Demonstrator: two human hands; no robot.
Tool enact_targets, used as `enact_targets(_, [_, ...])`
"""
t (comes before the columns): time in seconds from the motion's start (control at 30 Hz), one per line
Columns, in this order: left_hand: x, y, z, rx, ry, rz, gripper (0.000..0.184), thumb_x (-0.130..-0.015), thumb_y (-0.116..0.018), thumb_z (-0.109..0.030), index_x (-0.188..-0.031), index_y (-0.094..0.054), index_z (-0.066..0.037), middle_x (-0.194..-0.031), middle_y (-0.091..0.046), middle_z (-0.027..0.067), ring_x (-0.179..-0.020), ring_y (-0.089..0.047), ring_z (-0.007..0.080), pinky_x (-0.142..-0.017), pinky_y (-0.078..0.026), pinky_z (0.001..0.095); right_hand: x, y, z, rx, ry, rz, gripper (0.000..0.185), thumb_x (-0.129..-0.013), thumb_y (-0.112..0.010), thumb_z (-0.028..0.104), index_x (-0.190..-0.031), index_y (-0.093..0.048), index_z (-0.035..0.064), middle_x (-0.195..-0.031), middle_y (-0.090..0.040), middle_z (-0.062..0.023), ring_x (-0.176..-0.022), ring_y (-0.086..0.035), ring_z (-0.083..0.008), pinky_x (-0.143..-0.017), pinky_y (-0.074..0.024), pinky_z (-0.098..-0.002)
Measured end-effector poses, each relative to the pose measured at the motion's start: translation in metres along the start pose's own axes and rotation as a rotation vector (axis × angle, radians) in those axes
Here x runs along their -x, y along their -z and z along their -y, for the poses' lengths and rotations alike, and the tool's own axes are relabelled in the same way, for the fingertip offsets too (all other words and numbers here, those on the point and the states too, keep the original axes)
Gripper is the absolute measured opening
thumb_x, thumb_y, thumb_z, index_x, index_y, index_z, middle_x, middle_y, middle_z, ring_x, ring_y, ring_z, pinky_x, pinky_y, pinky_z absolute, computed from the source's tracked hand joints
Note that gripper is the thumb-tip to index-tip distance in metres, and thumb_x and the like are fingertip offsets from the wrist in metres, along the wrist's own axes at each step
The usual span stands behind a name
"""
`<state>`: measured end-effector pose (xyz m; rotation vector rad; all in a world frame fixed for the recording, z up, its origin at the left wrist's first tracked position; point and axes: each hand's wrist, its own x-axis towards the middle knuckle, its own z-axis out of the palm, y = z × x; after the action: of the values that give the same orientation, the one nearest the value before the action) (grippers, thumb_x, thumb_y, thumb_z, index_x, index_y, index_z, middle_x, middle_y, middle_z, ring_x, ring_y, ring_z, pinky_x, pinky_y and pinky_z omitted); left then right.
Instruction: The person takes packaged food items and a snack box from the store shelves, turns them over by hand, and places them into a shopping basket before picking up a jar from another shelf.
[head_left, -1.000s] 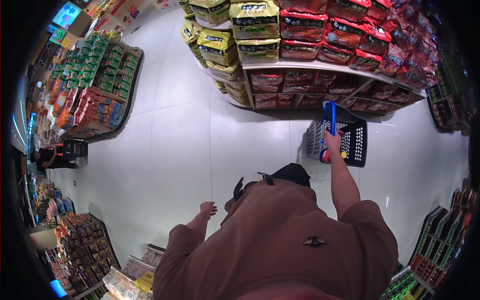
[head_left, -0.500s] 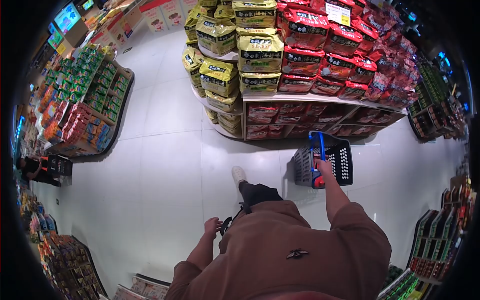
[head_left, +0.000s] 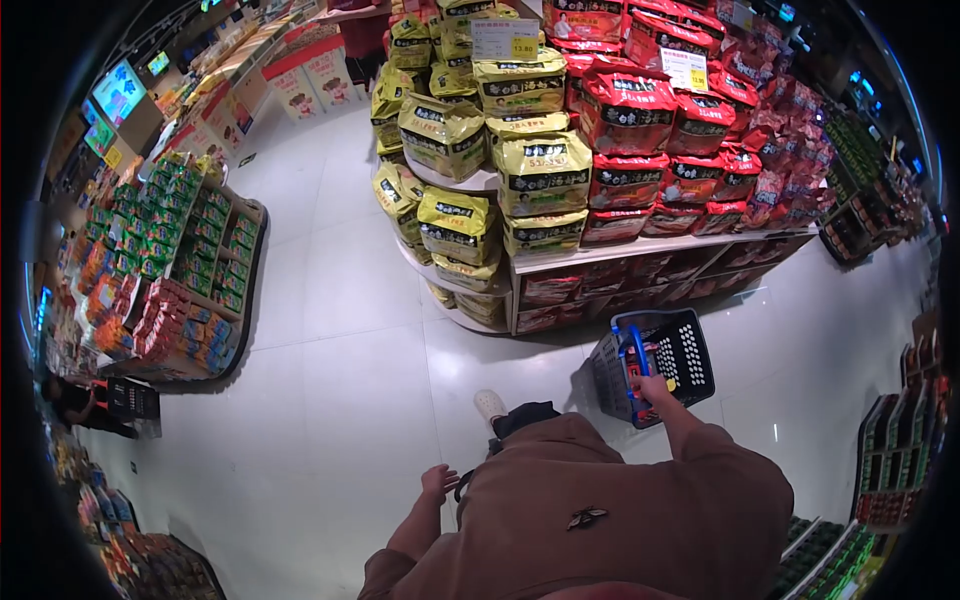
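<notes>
My right hand [head_left: 651,387] is closed around the blue handle [head_left: 640,352] of a dark shopping basket [head_left: 603,380], hanging in front of me on the right. The basket has perforated walls; something small and red shows inside near my hand, too small to name. Low at my left side hangs my left hand [head_left: 440,481], fingers loosely apart and holding nothing. A dark strap shows beside it. Just ahead of the basket stands a display of yellow noodle packs [head_left: 545,175] and red noodle packs [head_left: 628,110].
A light shoe [head_left: 489,405] shows on the tiled floor [head_left: 340,400]. At left stands a round-cornered shelf island [head_left: 240,290] with green, red and blue packs. Another person [head_left: 80,402] at far left is beside a black basket [head_left: 133,398]. Shelves [head_left: 890,455] line the right.
The display and shelves sit lower in view, and the noodle display has shifted slightly right. My right hand still grips the basket; my left hand still hangs at my side.
</notes>
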<state>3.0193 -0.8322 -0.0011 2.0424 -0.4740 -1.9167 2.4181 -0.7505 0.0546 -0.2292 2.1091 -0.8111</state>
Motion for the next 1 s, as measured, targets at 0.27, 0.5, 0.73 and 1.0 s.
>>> enact_targets(0.27, [-0.045,0.009,-0.133,-0.133,-0.050,0.058,0.037,-0.094,-0.055,-0.019,-0.124,-0.055,0.001,-0.110,-0.067,0.0215,-0.093,-0.068,0.0325,-0.080,-0.057,0.0433,0.075,-0.052,0.105,-0.344,-0.345,0.318,0.021,-0.082,-0.074,0.021,-0.080,-0.060,0.0055,-0.063,-0.057,-0.0053,-0.046,-0.052,-0.0150,-0.047,-0.0438,-0.0290])
enact_targets(0.5, [-0.063,0.006,-0.250,-0.172,-0.207,0.109,0.033,-0.094,-0.056,-0.019,-0.121,-0.057,-0.001,-0.105,-0.068,0.0166,-0.090,-0.069,0.0271,-0.078,-0.057,0.0402,0.048,-0.112,0.079,-0.119,-0.190,0.242,0.022,-0.086,-0.068,0.014,-0.069,-0.055,0.0103,-0.056,-0.047,0.0006,-0.040,-0.041,-0.0120,-0.039,-0.0332,-0.0294])
enact_targets(0.73, [-0.097,0.063,-0.295,-0.190,-0.156,0.083,0.031,-0.094,-0.055,-0.018,-0.120,-0.057,-0.001,-0.104,-0.069,0.0166,-0.089,-0.069,0.0274,-0.077,-0.058,0.0411,0.071,-0.157,0.090,-0.015,-0.148,0.217,0.017,-0.084,-0.068,0.008,-0.071,-0.059,0.0031,-0.054,-0.045,-0.0010,-0.039,-0.042,-0.0139,-0.038,-0.0354,-0.0321])
enact_targets(1.0, [-0.138,0.168,-0.336,-0.254,-0.058,0.076,0.032,-0.095,-0.052,-0.018,-0.120,-0.056,0.001,-0.108,-0.067,0.0201,-0.092,-0.068,0.0318,-0.078,-0.058,0.0440,0.089,-0.207,0.076,0.566,0.146,0.259,0.017,-0.081,-0.069,0.011,-0.081,-0.065,-0.0062,-0.061,-0.061,-0.0150,-0.048,-0.063,-0.0264,-0.042,-0.0488,-0.0403])
